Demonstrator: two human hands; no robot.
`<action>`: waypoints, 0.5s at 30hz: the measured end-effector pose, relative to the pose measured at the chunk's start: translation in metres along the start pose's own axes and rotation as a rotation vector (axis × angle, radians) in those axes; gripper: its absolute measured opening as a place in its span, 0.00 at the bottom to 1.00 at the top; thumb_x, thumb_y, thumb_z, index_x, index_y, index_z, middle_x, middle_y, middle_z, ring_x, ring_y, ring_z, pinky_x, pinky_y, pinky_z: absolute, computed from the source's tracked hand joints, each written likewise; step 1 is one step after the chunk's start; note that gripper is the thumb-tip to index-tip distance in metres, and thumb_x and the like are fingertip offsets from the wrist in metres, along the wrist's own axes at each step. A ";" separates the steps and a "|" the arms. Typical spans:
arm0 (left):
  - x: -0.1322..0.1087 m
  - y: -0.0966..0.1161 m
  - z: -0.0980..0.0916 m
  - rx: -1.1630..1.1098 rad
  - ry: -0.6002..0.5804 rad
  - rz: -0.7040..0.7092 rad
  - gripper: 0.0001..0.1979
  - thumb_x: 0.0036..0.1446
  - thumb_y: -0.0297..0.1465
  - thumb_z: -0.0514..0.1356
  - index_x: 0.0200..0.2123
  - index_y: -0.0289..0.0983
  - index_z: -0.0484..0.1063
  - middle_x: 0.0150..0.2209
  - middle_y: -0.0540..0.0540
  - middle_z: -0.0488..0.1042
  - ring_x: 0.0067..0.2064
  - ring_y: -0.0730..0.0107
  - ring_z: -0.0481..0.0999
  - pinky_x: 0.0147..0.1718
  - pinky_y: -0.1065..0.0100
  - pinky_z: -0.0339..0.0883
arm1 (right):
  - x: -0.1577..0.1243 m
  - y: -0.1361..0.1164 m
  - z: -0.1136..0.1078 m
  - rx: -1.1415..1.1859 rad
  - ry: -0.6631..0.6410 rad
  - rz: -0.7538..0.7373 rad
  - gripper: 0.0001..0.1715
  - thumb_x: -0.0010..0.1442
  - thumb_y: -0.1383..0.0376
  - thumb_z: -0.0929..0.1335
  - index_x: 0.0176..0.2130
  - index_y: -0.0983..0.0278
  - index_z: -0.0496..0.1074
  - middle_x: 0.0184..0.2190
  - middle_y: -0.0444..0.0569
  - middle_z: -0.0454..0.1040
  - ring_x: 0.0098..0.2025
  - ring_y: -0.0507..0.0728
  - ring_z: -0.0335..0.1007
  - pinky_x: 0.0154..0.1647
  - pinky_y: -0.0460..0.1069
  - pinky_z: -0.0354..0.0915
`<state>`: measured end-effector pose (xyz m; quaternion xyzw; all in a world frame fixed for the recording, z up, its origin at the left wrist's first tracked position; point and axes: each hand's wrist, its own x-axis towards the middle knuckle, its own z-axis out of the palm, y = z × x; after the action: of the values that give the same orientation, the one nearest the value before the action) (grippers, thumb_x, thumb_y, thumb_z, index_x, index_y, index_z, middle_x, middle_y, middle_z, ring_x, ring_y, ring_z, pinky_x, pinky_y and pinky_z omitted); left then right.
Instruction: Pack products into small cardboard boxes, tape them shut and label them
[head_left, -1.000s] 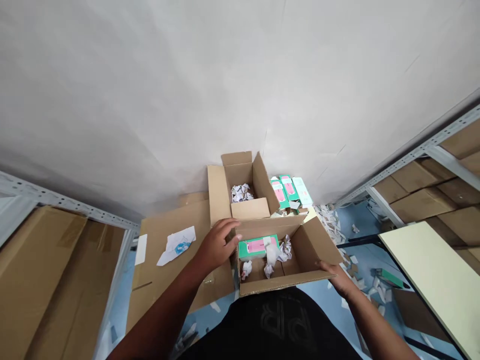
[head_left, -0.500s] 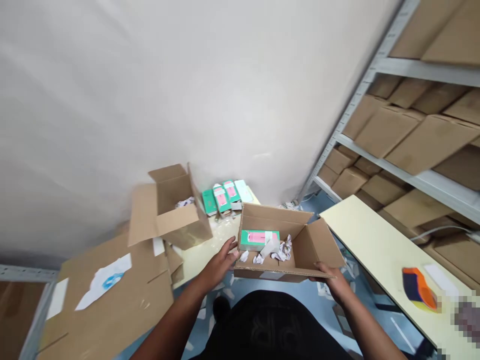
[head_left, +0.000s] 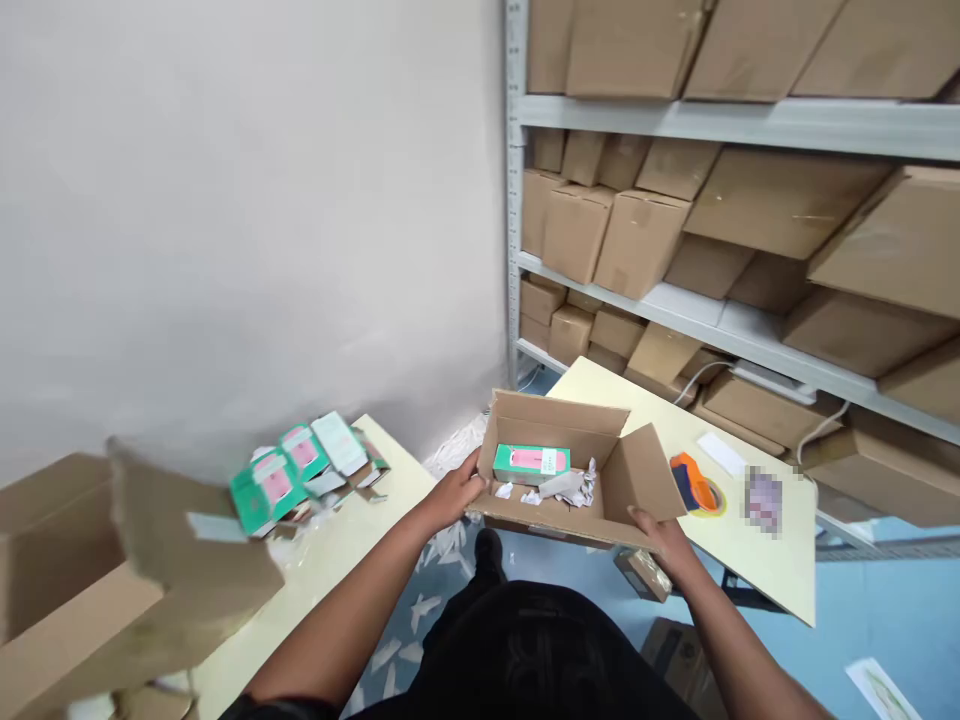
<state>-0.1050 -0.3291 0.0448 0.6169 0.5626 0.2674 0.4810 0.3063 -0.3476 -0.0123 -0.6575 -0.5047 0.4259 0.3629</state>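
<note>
Between my hands hangs an open cardboard box [head_left: 540,522], held in front of my body above the floor. My left hand [head_left: 456,492] grips its left end, and my right hand [head_left: 660,540] has hold of the near right corner beside a raised flap. Inside lies a green and pink carton [head_left: 531,461] along the far left wall. Crumpled white paper [head_left: 576,486] sits in front of it and to its right. The fingers under the box are partly hidden.
Left, a pale table [head_left: 397,470] bears flattened green cartons [head_left: 274,485] and a big open box [head_left: 187,590]. Right, another table [head_left: 780,560] carries an orange tape dispenser [head_left: 697,485]. Behind it rises a shelf rack [head_left: 622,112] full of boxes. Paper scraps [head_left: 424,608] litter the floor.
My view has swung to the right, bringing more of the shelf rack and right table into sight. The held box has come along, now beside the right table, with both hands still on it.
</note>
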 end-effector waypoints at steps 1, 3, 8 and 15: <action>0.023 -0.001 0.001 0.060 -0.002 0.024 0.21 0.61 0.37 0.51 0.55 0.38 0.71 0.46 0.46 0.78 0.47 0.58 0.75 0.47 0.62 0.67 | 0.006 0.004 -0.003 0.009 0.033 0.014 0.29 0.53 0.47 0.71 0.46 0.63 0.80 0.51 0.58 0.81 0.58 0.70 0.74 0.62 0.59 0.66; 0.070 -0.004 0.004 0.157 -0.004 0.059 0.15 0.60 0.37 0.49 0.39 0.37 0.72 0.37 0.47 0.76 0.40 0.60 0.73 0.39 0.64 0.66 | 0.019 0.013 -0.006 0.024 0.117 0.050 0.30 0.53 0.47 0.71 0.48 0.64 0.80 0.51 0.59 0.81 0.58 0.71 0.74 0.61 0.59 0.66; 0.191 -0.010 0.013 0.223 -0.130 0.168 0.14 0.59 0.36 0.47 0.23 0.40 0.61 0.27 0.48 0.67 0.33 0.63 0.68 0.32 0.65 0.61 | 0.063 0.024 -0.007 0.056 0.341 0.102 0.33 0.51 0.46 0.72 0.49 0.64 0.79 0.49 0.58 0.82 0.60 0.71 0.72 0.64 0.61 0.65; 0.328 -0.018 0.014 0.290 -0.259 0.384 0.10 0.52 0.31 0.54 0.20 0.40 0.64 0.25 0.46 0.71 0.35 0.60 0.72 0.37 0.64 0.65 | 0.123 0.014 -0.006 0.083 0.477 0.239 0.27 0.49 0.46 0.72 0.39 0.64 0.80 0.42 0.57 0.83 0.52 0.71 0.76 0.57 0.60 0.68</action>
<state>-0.0273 -0.0225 -0.0464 0.8037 0.4015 0.1894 0.3961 0.3329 -0.2314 -0.0469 -0.7787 -0.3058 0.3191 0.4453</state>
